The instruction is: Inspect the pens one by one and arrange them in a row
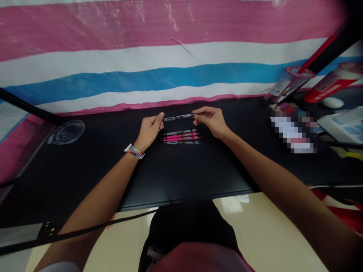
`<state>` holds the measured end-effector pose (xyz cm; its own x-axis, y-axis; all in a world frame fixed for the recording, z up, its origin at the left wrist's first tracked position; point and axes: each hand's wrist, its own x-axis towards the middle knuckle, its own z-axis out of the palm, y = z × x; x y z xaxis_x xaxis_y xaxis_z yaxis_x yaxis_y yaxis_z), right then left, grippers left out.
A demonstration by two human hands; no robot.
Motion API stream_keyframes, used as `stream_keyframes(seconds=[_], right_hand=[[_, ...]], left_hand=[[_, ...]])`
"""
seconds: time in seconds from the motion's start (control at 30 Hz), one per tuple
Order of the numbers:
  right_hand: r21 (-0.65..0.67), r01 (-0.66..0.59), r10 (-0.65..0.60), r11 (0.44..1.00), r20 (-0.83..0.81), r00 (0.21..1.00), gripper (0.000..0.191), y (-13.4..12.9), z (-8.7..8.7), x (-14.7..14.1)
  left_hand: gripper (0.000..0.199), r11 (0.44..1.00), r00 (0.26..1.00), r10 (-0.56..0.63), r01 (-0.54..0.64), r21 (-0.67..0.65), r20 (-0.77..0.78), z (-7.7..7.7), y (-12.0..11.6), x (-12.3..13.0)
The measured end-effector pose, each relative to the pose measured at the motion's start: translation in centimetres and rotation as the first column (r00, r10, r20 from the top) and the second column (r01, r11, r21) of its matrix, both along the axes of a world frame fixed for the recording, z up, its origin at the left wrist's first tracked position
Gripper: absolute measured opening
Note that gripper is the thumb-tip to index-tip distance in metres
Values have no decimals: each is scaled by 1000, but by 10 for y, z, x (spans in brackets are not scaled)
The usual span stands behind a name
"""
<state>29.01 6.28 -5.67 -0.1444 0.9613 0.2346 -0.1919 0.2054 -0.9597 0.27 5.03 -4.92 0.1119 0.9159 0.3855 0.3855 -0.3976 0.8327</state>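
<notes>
A slim pen with a clear barrel and a grey part stretches level between my two hands, over the black table. My left hand is closed at its grey end, thumb raised along the curled fingers. At the other end, my right hand pinches the tip between thumb and fingers. Just nearer to me, several pens lie side by side in a row: a dark pen at the back, pink pens in the middle, and a grey-and-clear pen in front.
A clear round plastic lid lies at the left. On the right stand a clear cup, a red-and-white container, a white mouse and a pale device with keys. Behind hangs a striped sheet.
</notes>
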Motion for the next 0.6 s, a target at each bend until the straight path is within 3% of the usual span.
stream_keyframes(seconds=[0.07, 0.17, 0.27, 0.4, 0.5, 0.6], right_hand=[[-8, -1, 1, 1000, -3, 1000, 31, 1, 0, 1], [-37, 0, -1, 999, -30, 1000, 32, 1, 0, 1], [-59, -3, 1, 998, -38, 999, 32, 0, 1, 1], [-80, -11, 9, 997, -31, 999, 34, 0, 1, 0], [-91, -11, 7, 996, -36, 999, 33, 0, 1, 0], [-99, -3, 1, 995, -22, 1000, 31, 0, 1, 0]], left_hand=[[65, 1000, 1000, -11, 11, -10, 0, 0, 0, 1], [29, 998, 996, -55, 52, 40, 75, -1, 1, 2], [34, 993, 980, -115, 110, 40, 159, -3, 3, 2], [33, 993, 984, -117, 111, 47, 137, -7, 6, 0], [59, 987, 991, -101, 89, 136, 86, -9, 7, 0], [43, 995, 994, -76, 70, 76, 73, -6, 4, 2]])
